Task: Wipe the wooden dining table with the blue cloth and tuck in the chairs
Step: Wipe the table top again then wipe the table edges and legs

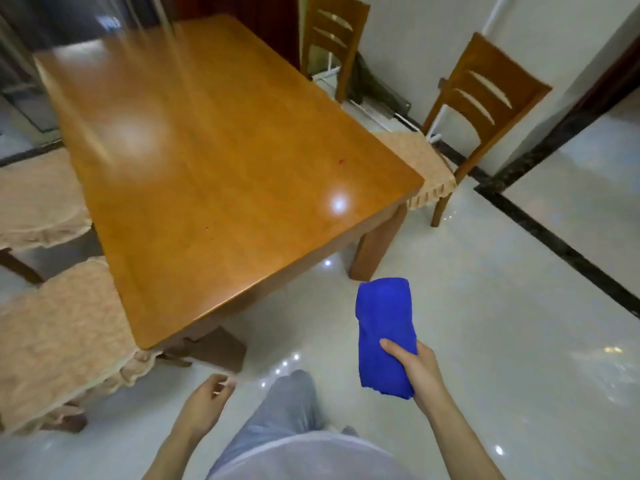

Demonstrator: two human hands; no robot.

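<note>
Head view of a person standing at the near corner of the table. At the bottom of the frame the left hand (207, 396) is hanging with its fingers loosely curled and holding nothing. The right hand (419, 372), lower right of centre, is gripping the folded blue cloth (384, 334) by its lower end, thumb across the front. The cloth is hovering over the pale floor (485, 306), just off the table's near edge and not touching the wood. The wooden dining table (214, 150) is filling the centre and upper left, its top glossy, with a small dark fleck (207, 229) toward the near edge and a red speck (341, 161) toward the right edge. Wiping is judged not yet begun. For a good pass, the cloth is best laid flat under a spread palm and drawn in overlapping strokes along the grain, near corner to far end, lingering on both specks. The lower-left chair (59, 341) and the middle-left chair (38, 199), both cushioned, are sitting part-way out. The upper-right chair (485, 98) is likewise standing out, and the top-centre chair (332, 36) is standing further back, so all four appear to need tucking.
</note>
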